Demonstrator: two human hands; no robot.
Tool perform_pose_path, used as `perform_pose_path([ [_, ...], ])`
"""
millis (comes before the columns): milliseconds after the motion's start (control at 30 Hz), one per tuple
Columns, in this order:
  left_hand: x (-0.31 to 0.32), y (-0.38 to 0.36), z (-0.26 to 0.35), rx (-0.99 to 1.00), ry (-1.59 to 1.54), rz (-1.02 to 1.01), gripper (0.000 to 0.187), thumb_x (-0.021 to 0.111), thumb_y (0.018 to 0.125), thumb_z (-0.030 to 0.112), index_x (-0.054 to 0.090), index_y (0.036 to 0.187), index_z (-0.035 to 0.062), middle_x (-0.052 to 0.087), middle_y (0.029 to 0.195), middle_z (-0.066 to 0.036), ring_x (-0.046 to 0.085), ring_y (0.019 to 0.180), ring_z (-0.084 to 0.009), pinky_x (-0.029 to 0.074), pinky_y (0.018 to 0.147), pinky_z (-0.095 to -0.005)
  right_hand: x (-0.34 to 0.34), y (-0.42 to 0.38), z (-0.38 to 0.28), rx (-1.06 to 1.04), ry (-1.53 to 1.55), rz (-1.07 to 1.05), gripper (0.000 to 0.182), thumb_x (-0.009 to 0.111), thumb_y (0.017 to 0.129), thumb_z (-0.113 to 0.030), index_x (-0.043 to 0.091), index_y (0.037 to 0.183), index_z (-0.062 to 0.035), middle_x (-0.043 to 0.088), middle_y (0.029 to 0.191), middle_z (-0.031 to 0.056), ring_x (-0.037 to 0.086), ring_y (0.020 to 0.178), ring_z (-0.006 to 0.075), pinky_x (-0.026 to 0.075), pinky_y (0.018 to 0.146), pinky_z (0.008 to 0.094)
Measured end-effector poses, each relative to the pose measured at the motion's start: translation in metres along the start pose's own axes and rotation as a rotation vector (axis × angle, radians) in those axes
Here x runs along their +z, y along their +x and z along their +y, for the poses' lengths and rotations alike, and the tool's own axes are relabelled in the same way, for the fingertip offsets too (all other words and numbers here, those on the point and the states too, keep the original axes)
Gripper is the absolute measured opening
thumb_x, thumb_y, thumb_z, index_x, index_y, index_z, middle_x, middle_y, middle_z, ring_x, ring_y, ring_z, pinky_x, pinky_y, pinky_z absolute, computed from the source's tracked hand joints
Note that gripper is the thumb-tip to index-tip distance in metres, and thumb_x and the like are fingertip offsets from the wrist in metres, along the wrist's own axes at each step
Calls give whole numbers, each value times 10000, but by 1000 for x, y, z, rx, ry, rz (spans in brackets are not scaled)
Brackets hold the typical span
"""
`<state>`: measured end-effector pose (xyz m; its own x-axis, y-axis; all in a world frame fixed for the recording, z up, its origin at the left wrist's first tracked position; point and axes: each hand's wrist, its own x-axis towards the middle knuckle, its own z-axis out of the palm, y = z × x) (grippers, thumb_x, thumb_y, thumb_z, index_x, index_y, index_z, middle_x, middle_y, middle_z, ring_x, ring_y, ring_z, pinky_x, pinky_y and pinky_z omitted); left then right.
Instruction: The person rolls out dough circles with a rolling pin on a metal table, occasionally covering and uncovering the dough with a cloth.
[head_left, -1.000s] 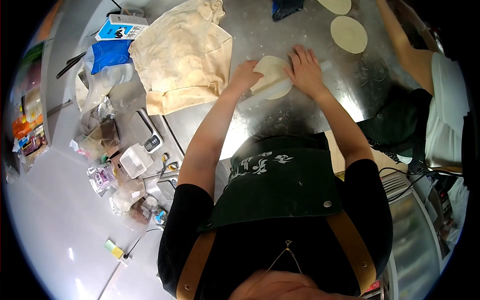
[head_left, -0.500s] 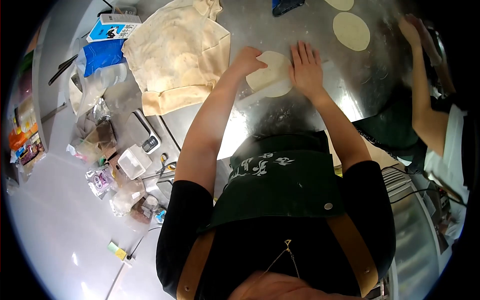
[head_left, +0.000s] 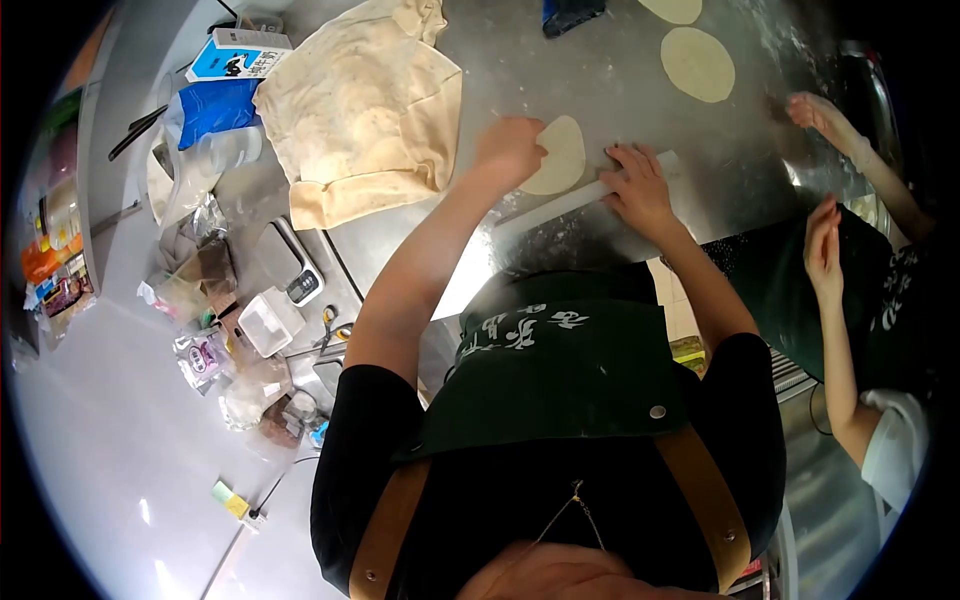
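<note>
A flat piece of dough (head_left: 562, 158) lies on the metal table, its left edge pinched in the curled fingers of my left hand (head_left: 510, 152). Just below the dough a white rolling pin (head_left: 560, 208) lies at a slant. My right hand (head_left: 640, 190) rests on the pin's right part, fingers bent and apart. Another dough round (head_left: 698, 65) lies up to the right, and part of a further one (head_left: 673, 9) shows at the top edge. A cream cloth (head_left: 365, 110) lies bunched left of my left hand.
Left of the cloth are a milk carton (head_left: 238, 55), a blue packet (head_left: 217, 112), a scale (head_left: 290, 262), a clear tub (head_left: 270, 322), scissors (head_left: 333, 328) and several bags. A dark blue object (head_left: 572, 15) lies at the top. A co-worker's hands (head_left: 823, 240) are at the right.
My right hand has moved down and right with the rolling pin, off the dough. My left hand has closed further over the dough's edge. The co-worker's hands have moved lower and apart.
</note>
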<state>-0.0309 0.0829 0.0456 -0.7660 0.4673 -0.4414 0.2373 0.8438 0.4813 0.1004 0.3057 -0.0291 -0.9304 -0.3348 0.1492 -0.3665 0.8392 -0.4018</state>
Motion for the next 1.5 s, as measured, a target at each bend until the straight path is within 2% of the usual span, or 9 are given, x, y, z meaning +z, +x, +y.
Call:
perform_pose_path([
  [100, -13, -15, 6, 124, -237, 25, 243, 700, 767, 165, 677, 947, 4, 675, 862, -159, 630, 777, -327, 486, 707, -378, -30, -3, 0, 13, 77, -39, 383, 802, 617, -150, 632, 958, -121, 543, 1215, 69, 483, 1207, 266, 338, 1071, 487],
  [200, -9, -5, -17, 12, -614, -23, 264, 696, 746, 131, 684, 984, 16, 678, 830, -149, 633, 720, -265, 483, 672, -356, -41, -5, 7, 27, 39, -49, 382, 801, 618, -139, 639, 963, -115, 544, 1202, 61, 497, 1171, 259, 344, 1068, 482],
  [300, 6, 16, -53, -19, -382, -81, 337, 691, 714, 141, 685, 1032, 30, 664, 940, -209, 645, 914, -347, 501, 773, -410, -43, 8, 11, -5, 25, -47, 362, 795, 639, -167, 639, 961, -112, 546, 1180, 62, 497, 1164, 261, 342, 1068, 480],
  [500, 12, 20, -71, -33, -224, -41, 311, 679, 710, 135, 687, 1000, 23, 668, 902, -203, 647, 869, -344, 502, 769, -402, -25, 68, 17, -105, 31, -103, 305, 712, 772, -272, 619, 1002, -95, 546, 1154, 89, 492, 1156, 287, 330, 1074, 481],
  [700, 28, 33, -85, -82, -509, 13, 276, 702, 732, 169, 679, 956, 8, 660, 840, -170, 641, 774, -287, 491, 698, -365, 16, 87, -4, 123, -122, 204, 394, 584, 865, -297, 563, 1147, -23, 494, 1324, 166, 435, 1262, 336, 300, 1087, 507],
  [1000, 28, 38, -83, -111, -570, 40, 264, 730, 715, 187, 702, 908, 9, 661, 794, -156, 640, 722, -245, 487, 650, -352, 26, 134, -1, 241, -238, 117, 557, 537, 872, -291, 453, 1349, -16, 368, 1476, 174, 353, 1358, 344, 259, 1104, 534],
  [1200, 29, 54, -88, -59, -420, -41, 327, 769, 662, 274, 708, 869, 29, 674, 843, -173, 655, 747, -302, 508, 663, -376, 19, 66, -12, 225, -211, 20, 655, 583, 866, -354, 395, 1403, -30, 346, 1488, 170, 340, 1362, 342, 257, 1112, 518],
  [1300, 16, 56, -76, -68, -331, -129, 368, 782, 642, 307, 703, 862, 22, 674, 890, -175, 659, 795, -317, 518, 697, -388, -1, 33, -20, 207, -100, -51, 631, 688, 798, -336, 485, 1337, -81, 342, 1492, 162, 345, 1358, 337, 255, 1115, 514],
  [1500, 31, 41, -58, 5, -44, 88, 260, 727, 730, 204, 692, 918, 27, 673, 828, -191, 649, 785, -357, 510, 711, -419, -10, 25, 7, -66, 25, -106, 422, 778, 664, -194, 593, 1036, -119, 499, 1279, 101, 447, 1243, 299, 305, 1095, 489],
])
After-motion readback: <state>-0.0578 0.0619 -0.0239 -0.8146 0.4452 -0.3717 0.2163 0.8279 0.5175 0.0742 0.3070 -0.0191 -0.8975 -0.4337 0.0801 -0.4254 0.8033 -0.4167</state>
